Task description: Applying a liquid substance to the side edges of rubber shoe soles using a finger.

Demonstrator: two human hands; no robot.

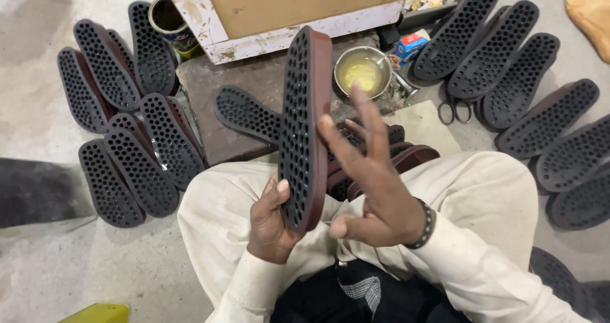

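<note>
Left hand (272, 221) grips the lower end of a dark rubber shoe sole (304, 129), thumb pressed on its perforated tread face, holding it upright on edge above the lap. Right hand (372, 183) is open, fingers (362, 116) spread and raised just beside the sole's reddish-brown edge, not closed on anything; a dark beaded bracelet (424, 224) circles its wrist. Both arms wear cream sleeves (483, 259), and the person sits cross-legged on the grey floor (127, 272). Just beyond the hands, a small stack of soles (406, 154) lies at the knees, and one single sole (246, 114) rests on a dark stone slab (222, 88). Further back stand a steel bowl (362, 72) of yellowish liquid, scissors (454, 110) and a small blue-and-red box (412, 44). Fanned groups of soles lie at left (127, 132) and at right (527, 88). Farthest are a tin can (170, 21) and a white-edged wooden box (286, 11).
</note>
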